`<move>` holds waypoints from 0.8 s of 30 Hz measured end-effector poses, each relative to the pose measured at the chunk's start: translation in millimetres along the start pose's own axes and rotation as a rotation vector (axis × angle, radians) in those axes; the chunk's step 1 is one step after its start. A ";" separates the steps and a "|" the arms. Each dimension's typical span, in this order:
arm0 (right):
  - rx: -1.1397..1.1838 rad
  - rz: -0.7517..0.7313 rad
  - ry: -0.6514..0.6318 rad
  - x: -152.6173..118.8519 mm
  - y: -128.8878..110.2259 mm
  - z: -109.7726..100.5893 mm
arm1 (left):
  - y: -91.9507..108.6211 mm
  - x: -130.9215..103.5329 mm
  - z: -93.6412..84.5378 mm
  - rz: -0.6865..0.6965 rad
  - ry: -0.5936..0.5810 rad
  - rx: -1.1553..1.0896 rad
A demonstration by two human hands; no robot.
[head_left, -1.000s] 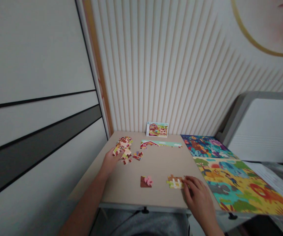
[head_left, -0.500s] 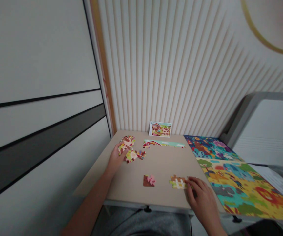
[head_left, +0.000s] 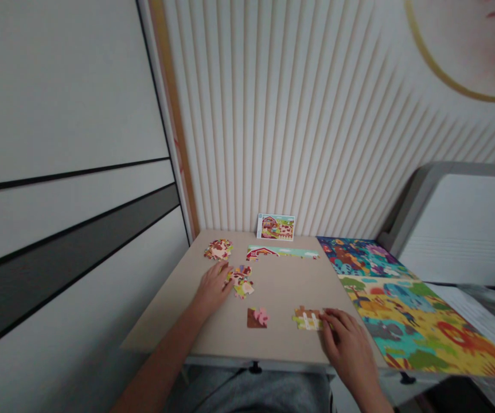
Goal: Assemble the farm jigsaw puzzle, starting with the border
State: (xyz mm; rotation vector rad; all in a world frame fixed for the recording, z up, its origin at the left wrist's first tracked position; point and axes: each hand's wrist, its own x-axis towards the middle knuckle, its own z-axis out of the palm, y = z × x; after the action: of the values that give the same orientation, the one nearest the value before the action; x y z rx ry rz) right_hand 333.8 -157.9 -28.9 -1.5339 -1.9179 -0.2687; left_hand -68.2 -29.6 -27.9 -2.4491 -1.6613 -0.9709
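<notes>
My left hand [head_left: 213,288] lies with fingers stretched out on the left of the table, its fingertips at a small heap of loose jigsaw pieces [head_left: 242,282]. Another pile of jigsaw pieces [head_left: 219,249] sits behind it. My right hand [head_left: 350,344] has thumb and fingers bent around the right end of joined fence puzzle pieces [head_left: 308,319], which rest flat near the front edge. Between the hands is a brown and pink corner section [head_left: 256,318]. Farther back lies an assembled strip [head_left: 285,251] with a red barn roof and sky.
A farm picture card [head_left: 275,227] leans against the ribbed wall [head_left: 264,115]. Two finished puzzles, one dark blue [head_left: 361,257] and one yellow with animals [head_left: 423,327], cover the table's right side. A white panelled surface [head_left: 79,258] stands close on the left.
My left hand has moved right and toward me, bringing some loose pieces away from the rear pile. My right hand stays at the fence pieces. The view has shifted slightly.
</notes>
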 end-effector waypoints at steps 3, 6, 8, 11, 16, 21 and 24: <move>0.001 0.004 -0.003 -0.6 0.5 0.4 | -3.1 -3.6 2.9 -0.008 -0.038 0.040; 0.002 0.004 -0.005 -1.3 1.5 1.2 | -4.2 -5.0 2.4 -0.019 -0.082 0.041; 0.002 0.002 -0.005 -1.6 2.2 1.8 | -2.7 -4.3 -0.7 -0.028 -0.095 0.036; 0.002 0.000 -0.005 -1.7 2.5 2.1 | 2.3 -2.4 -8.6 -0.090 -0.093 0.033; 0.012 -0.018 0.003 -1.8 2.5 1.6 | 8.2 -2.0 -18.5 -0.188 -0.060 0.043; 0.010 -0.005 0.011 -1.7 2.2 2.5 | 11.6 1.4 -18.0 -0.200 -0.027 0.059; 0.021 0.004 -0.004 -1.7 1.4 3.0 | 18.7 16.4 -17.3 -0.135 -0.057 0.060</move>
State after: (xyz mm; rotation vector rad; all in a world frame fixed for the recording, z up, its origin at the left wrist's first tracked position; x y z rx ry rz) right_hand 334.2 -157.2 -32.5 -1.5251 -1.9151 -0.2427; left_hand -56.7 -30.2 0.1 -2.3744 -1.8664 -0.8576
